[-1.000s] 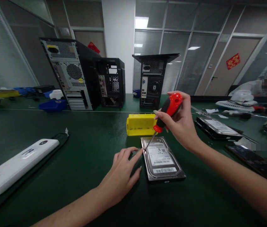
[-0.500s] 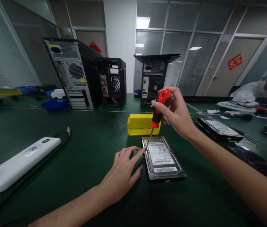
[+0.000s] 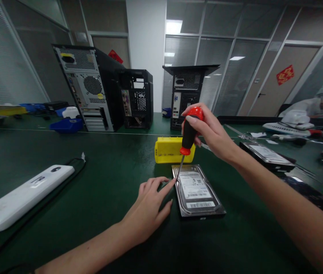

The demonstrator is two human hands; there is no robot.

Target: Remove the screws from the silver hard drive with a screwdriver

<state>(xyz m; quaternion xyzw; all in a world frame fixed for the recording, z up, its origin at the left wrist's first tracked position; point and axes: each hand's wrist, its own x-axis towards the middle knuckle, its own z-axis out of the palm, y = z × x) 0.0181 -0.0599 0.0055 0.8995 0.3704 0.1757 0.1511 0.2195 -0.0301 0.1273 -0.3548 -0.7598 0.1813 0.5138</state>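
A silver hard drive (image 3: 197,186) with a white label lies flat on the green table (image 3: 107,163). Closed around the handle of a red and black screwdriver (image 3: 189,133) is my right hand (image 3: 211,131). The screwdriver leans slightly, its tip down at the drive's left edge. Beside that edge rests my left hand (image 3: 152,207), fingers apart, the index fingertip at the screwdriver's tip. Whether a screw sits under the tip is too small to tell. Just behind the drive stands a yellow bin (image 3: 168,151).
Computer cases (image 3: 93,87) stand along the back, another case (image 3: 183,95) behind my right hand. A white power strip (image 3: 27,196) with its cable lies left. At right are another hard drive (image 3: 267,154) and assorted parts. A person (image 3: 307,104) sits at the far right.
My right hand has shifted slightly left and regripped the screwdriver handle, now more upright, thumb higher on it. The left hand and the hard drive stay in place.
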